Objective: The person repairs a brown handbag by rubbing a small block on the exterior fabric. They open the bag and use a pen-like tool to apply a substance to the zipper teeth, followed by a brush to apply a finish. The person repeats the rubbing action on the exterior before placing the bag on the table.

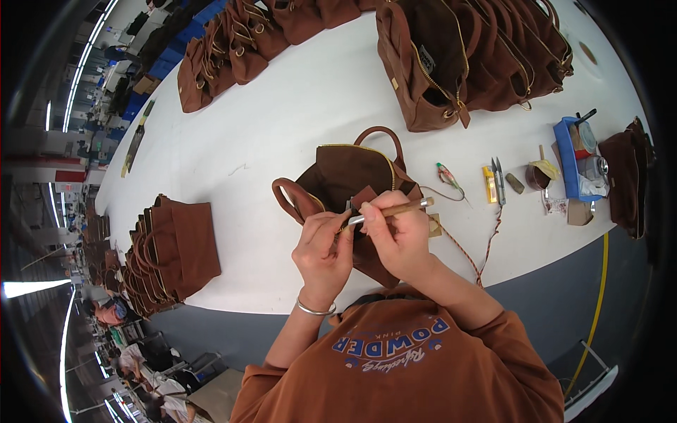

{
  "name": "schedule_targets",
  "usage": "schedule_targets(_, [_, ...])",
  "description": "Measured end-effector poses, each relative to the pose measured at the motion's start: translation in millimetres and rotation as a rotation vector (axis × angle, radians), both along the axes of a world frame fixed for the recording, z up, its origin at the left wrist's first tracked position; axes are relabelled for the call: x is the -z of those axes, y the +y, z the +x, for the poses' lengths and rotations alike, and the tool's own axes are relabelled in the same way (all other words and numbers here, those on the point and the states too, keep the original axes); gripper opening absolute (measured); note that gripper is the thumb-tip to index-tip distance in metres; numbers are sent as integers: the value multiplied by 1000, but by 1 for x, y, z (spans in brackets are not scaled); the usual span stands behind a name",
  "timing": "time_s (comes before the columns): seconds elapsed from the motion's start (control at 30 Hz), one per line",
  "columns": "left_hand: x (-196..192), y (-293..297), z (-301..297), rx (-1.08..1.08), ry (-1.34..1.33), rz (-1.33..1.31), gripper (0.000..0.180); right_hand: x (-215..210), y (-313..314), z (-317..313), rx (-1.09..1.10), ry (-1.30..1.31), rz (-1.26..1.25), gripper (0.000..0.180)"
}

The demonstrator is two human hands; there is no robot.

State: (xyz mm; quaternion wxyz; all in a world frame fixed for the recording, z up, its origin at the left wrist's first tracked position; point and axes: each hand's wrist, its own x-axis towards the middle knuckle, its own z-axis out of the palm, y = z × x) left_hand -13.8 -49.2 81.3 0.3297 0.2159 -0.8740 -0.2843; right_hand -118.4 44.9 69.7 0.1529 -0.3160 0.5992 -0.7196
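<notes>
An open brown handbag (352,176) with a gold zipper and rounded handles lies on the white table (282,120) in front of me. My right hand (395,236) grips a small brush (395,210) with a wooden handle and metal ferrule, its tip pointing left at the bag's near edge. My left hand (323,243) pinches a small part of the bag at the brush tip, a silver bracelet on its wrist. What exactly sits between the fingers is hidden.
Rows of brown bags stand at the far right (479,56), far middle (233,49) and near left (169,254). To the right lie thread snips (499,180), a yellow tool (488,183), a small pot (537,176), a blue tray (575,158) with tins, and a braided cord (479,247).
</notes>
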Motion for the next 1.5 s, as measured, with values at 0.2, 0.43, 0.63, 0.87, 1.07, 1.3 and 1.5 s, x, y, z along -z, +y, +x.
schedule_targets(0.2, [-1, 3, 1, 4, -9, -5, 15, 4, -8, -1, 56, 200, -12, 8])
schedule_targets(0.43, [-2, 1, 0, 9, 13, -25, 14, -7, 3, -6, 22, 61, 20, 8])
schedule_targets(0.63, [-4, 6, 4, 17, -9, 15, 14, 11, -10, -9, 58, 240, 15, 10])
schedule_targets(0.87, [-6, 1, 2, 12, 11, 6, 13, -9, 2, -10, 31, 135, 13, 10])
schedule_targets(1.07, [-4, 4, 6, 10, -24, 21, 16, 10, -13, -9, 85, 360, -7, 10])
schedule_targets(1.3, [-4, -1, 3, 19, 2, -6, 17, -16, 0, -5, -6, 182, -49, 11])
schedule_targets(1.5, [-8, 5, 5, 7, -18, 53, 15, 4, -6, -14, 19, 195, 76, 11])
